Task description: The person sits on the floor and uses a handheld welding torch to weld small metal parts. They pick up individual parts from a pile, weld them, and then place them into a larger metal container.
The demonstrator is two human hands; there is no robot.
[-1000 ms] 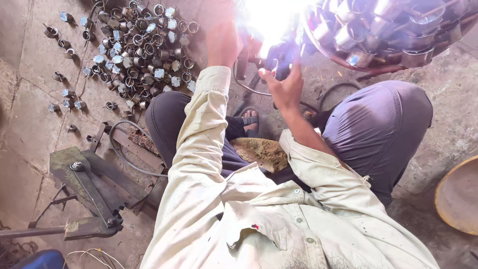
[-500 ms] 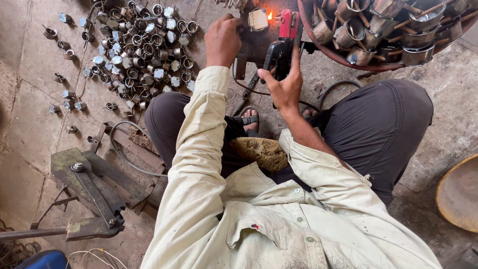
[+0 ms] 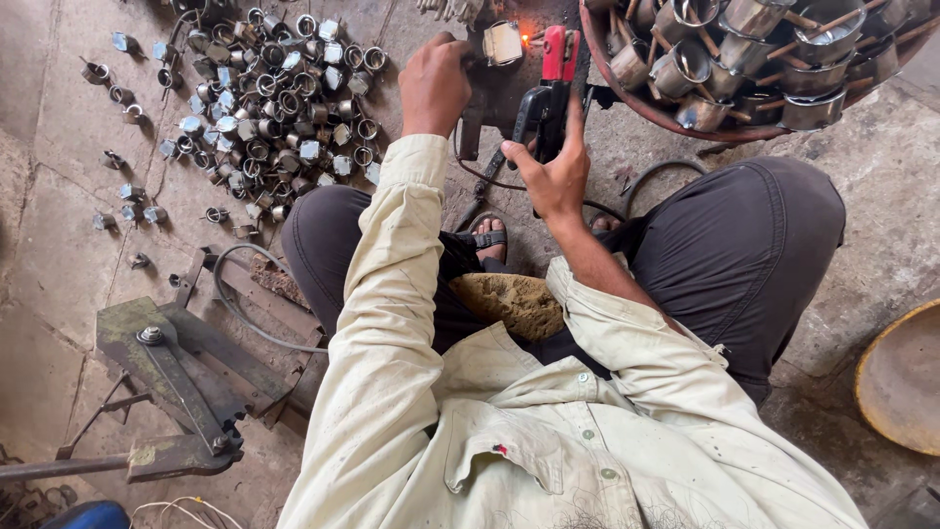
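Workpiece (image 3: 503, 42) pinched by left hand (image 3: 434, 86); right hand (image 3: 556, 176) grips red electrode holder (image 3: 553, 83), tip just right of it.

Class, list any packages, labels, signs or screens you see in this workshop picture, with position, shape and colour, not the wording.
No packages, signs or screens show.
Small tag on the cream shirt: a tiny red mark by the chest pocket flap, too small to tell more.

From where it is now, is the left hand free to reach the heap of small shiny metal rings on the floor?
Probably not right away: the left hand grips a small metal piece at the weld spot. The ring heap lies just beside it, with nothing between.
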